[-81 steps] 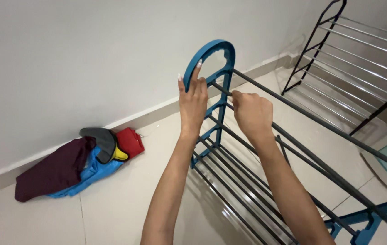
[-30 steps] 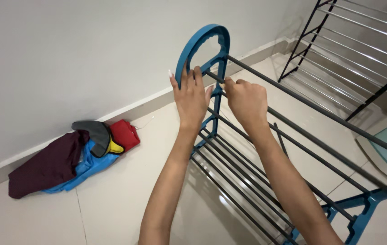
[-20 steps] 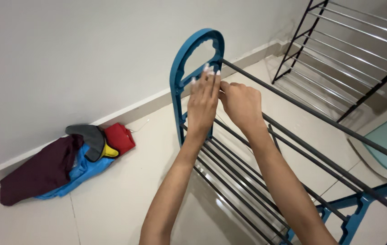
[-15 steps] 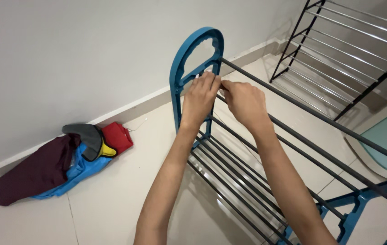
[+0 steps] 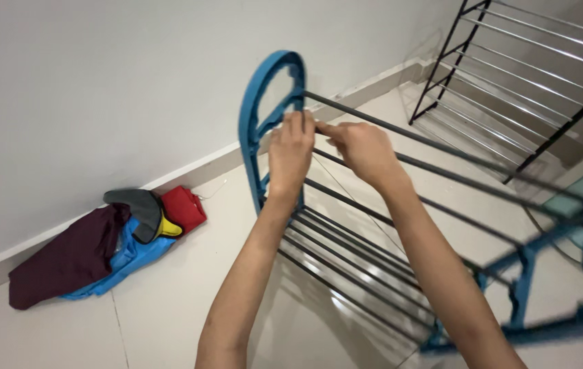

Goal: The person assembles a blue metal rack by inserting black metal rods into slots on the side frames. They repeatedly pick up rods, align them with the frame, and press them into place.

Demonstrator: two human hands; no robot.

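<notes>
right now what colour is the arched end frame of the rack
Blue; the arched end frame shows best in the head view.

Two bare forearms, left hand [image 5: 290,152], right hand [image 5: 362,148], no sleeves, unadorned wrists

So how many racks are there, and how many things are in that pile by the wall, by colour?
Blue plastic-ended rack with dark metal rods: 1
Black metal wire rack: 1
Maroon cloth: 1
Blue cloth: 1
Red pouch: 1
Grey cap with yellow trim: 1
Total: 6
</notes>
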